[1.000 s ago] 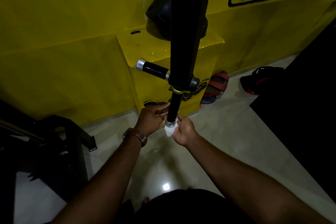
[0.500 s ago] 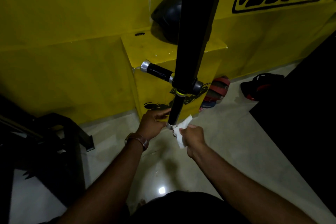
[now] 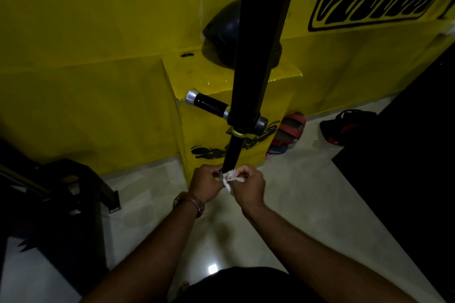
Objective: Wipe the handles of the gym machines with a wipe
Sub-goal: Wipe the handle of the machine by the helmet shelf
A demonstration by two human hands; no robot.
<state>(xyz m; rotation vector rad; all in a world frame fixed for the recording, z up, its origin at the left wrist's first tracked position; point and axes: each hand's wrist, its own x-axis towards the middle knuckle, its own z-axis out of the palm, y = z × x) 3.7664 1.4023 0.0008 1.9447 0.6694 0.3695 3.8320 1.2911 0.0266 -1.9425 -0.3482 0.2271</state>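
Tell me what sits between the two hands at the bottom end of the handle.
In the head view, the crumpled white wipe lies between the left hand and right hand, both pinching it at the handle tip.

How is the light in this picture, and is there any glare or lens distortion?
Head view: dim overall, dark at the left and right edges; a small bright glare spot on the glossy floor; wide-angle lens bends the yellow wall; the hands holding the white wipe stay readable.

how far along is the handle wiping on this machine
In hand: both the left hand and right hand bunch the white wipe at the near handle's lower end. Whether anything is already clean cannot be told. The side handle is untouched now, so it looks left.
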